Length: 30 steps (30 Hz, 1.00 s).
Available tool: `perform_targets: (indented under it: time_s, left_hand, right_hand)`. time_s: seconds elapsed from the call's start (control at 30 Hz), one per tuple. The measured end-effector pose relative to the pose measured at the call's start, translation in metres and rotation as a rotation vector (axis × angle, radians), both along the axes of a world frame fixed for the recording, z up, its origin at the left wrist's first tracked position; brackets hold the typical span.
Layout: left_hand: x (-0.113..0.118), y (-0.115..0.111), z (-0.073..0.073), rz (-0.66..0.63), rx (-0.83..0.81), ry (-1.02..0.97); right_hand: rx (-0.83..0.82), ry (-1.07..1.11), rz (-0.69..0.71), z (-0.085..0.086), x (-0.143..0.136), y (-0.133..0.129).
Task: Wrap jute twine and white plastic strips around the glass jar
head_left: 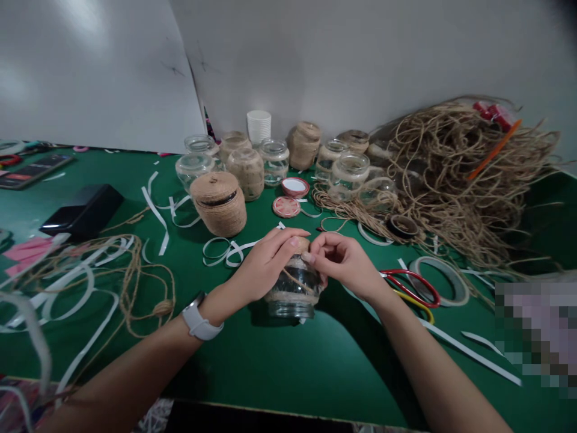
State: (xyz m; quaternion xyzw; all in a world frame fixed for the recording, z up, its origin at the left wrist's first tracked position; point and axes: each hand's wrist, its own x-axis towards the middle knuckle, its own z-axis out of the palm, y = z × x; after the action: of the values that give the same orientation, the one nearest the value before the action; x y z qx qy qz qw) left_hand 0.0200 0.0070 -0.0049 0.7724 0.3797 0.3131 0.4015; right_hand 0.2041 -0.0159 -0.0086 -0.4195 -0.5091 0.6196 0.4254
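Observation:
A clear glass jar (295,287) is in front of me with its threaded mouth toward me and twine wound around its far end. My left hand (273,261), with a watch on the wrist, is closed over the jar's far left side. Fingers bent, my right hand (336,258) pinches at the wound twine on the right side. A loose strand of twine (295,278) crosses the glass below the fingers. Beyond my left hand stands a twine-covered jar (220,207) with a twine-covered lid. Two jar lids (286,207) lie past my hands.
Several glass and twine-wrapped jars (246,171) stand along the wall beside stacked white cups (259,126). A large twine heap (451,168) fills the back right. Red-handled scissors (412,285) and a tape roll (460,282) lie right; white strips (85,288) and a black box (81,210) left.

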Motion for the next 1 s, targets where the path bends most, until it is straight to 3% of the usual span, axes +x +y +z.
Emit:
perform_targets:
  time_s: [1.0]
  left_hand:
    - [-0.0005,-0.0002,0.0005,-0.001,0.027,0.025]
  right_hand:
    - [-0.031,-0.012,-0.028,-0.0006,-0.002,-0.0001]
